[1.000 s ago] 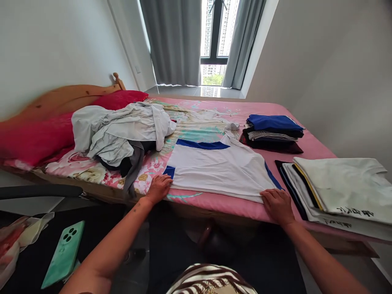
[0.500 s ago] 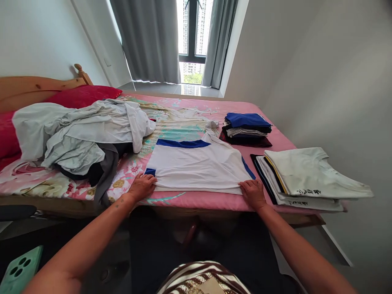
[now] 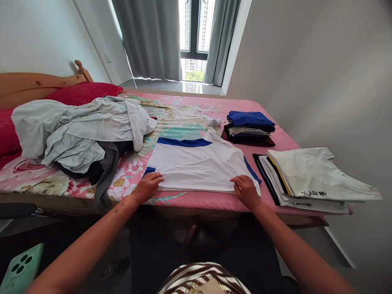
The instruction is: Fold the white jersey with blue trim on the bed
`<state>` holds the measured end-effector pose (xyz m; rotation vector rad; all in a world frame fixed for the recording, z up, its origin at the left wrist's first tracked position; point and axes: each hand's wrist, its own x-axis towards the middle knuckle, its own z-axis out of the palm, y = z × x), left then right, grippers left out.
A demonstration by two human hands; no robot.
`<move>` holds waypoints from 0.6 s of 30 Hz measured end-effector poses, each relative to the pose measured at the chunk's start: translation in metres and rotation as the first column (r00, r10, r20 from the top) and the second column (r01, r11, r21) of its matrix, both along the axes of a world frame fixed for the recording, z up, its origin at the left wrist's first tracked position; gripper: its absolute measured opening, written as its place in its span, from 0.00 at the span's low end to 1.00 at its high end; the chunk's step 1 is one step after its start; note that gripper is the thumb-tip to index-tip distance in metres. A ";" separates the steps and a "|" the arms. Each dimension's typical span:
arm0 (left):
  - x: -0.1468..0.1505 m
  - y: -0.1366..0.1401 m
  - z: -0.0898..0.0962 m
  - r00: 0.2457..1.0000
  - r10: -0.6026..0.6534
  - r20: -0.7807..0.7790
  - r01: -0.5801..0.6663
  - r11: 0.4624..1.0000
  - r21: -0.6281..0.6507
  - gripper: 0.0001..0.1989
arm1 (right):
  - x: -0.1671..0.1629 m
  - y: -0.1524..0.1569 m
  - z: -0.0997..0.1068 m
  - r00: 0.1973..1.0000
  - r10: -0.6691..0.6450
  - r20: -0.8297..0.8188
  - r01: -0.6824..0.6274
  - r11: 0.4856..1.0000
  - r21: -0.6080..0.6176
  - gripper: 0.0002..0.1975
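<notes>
A white shirt (image 3: pixel 196 169) with blue trim lies spread on the bed before me, folded partly, with its near edge close to the mattress edge. My left hand (image 3: pixel 148 187) rests on its near left part, fingers stretched over the cloth towards the middle. On the near right part lies my right hand (image 3: pixel 247 191), its fingers apart and pointing inward. Both hands touch the shirt without a visible grip; their undersides are hidden. One pale sleeve sticks out at the shirt's far side.
A loose heap of clothes (image 3: pixel 94 126) lies left, by red pillows (image 3: pixel 85 94). Right of the shirt are a dark folded stack with a blue garment (image 3: pixel 249 118) on top and a stack of white shirts (image 3: pixel 309 175) overhanging the edge. A green phone (image 3: pixel 23 265) is at lower left.
Both hands have slid inward along the shirt's near edge, the left one rightward and the right one leftward. The shirt's near right corner now shows beyond my right hand.
</notes>
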<state>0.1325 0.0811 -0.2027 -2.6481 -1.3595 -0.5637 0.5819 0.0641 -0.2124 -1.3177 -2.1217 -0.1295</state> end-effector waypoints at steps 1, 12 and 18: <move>0.014 0.006 0.000 0.999 -0.027 0.026 0.028 1.000 -0.009 0.20 | -0.019 0.007 0.006 0.998 0.050 -0.046 -0.051 0.999 -0.011 0.14; 0.068 0.007 -0.044 0.898 0.433 -0.076 -0.439 0.891 -0.116 0.32 | -0.088 0.072 -0.038 0.970 -0.053 0.237 0.140 0.919 -0.369 0.26; 0.063 0.010 -0.042 0.879 0.447 -0.164 -0.475 0.844 -0.249 0.36 | -0.077 0.075 -0.049 0.935 -0.082 0.345 0.225 0.889 -0.399 0.31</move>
